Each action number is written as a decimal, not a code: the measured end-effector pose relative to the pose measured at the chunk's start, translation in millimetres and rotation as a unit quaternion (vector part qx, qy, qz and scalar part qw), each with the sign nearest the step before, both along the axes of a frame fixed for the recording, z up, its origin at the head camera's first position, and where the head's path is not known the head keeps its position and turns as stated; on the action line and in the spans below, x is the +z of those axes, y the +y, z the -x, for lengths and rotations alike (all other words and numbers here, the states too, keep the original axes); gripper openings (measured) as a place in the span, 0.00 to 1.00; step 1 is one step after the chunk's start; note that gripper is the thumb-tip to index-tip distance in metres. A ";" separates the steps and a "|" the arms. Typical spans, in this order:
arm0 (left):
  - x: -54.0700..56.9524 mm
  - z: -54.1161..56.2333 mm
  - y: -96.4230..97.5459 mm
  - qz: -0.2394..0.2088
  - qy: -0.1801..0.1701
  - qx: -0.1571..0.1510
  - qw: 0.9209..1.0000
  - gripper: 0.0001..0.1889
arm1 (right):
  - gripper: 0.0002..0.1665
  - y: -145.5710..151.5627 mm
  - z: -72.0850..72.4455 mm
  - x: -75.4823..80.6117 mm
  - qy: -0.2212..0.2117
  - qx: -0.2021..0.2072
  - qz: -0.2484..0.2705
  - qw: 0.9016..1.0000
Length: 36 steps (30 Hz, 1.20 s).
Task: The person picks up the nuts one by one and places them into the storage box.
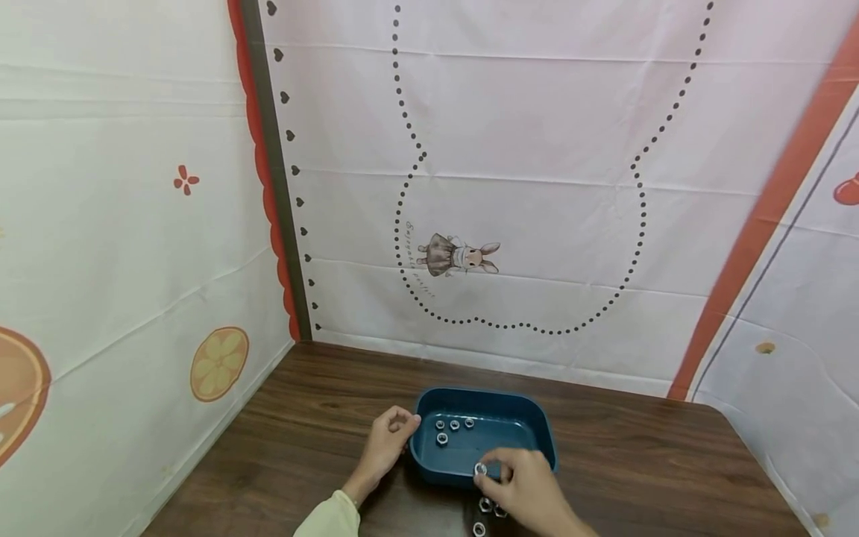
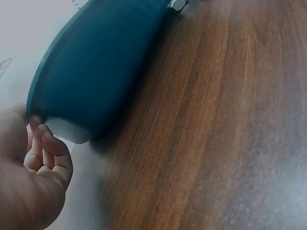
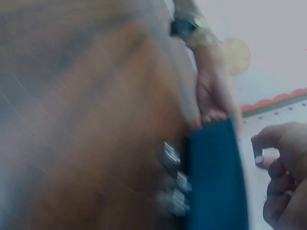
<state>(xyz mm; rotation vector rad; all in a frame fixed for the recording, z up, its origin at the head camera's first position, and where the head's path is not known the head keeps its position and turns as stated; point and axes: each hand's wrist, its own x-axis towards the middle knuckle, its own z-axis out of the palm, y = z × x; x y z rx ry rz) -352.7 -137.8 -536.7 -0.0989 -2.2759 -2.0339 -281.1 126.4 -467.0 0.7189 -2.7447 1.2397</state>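
Observation:
A blue rectangular tray [image 1: 483,477] stands on the table, with several metal nuts [image 1: 441,439] lying inside at its left end. My left hand [image 1: 388,441] pinches the tray's left rim between thumb and fingers; the left wrist view shows this hand [image 2: 38,167] at the corner of the tray [image 2: 100,62]. Over the near rim, toward the right, my right hand [image 1: 526,485] holds a single hex nut [image 1: 479,469] between thumb and index finger. More nuts [image 1: 485,506] lie on the table just in front of the tray, partly below the right hand.
The dark wood table [image 1: 637,462] extends to both sides of the tray. Printed white cloth [image 1: 537,224] hangs behind it and along both sides. In the right wrist view, blurred nuts [image 3: 178,201] lie beside the tray wall [image 3: 213,177].

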 end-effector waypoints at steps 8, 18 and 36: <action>-1.4 -0.5 -0.3 0.000 0.000 -0.003 1.000 0.14 | 0.10 10.9 49.8 33.2 0.070 0.079 -0.023 0.994; 0.5 -2.2 -0.7 0.004 0.004 -0.006 1.000 0.15 | 0.12 7.3 106.6 28.4 0.024 0.196 -0.061 0.978; 2.9 -2.0 0.8 0.004 -0.005 -0.009 1.000 0.13 | 0.10 -9.6 153.6 2.5 0.009 0.287 -0.152 0.946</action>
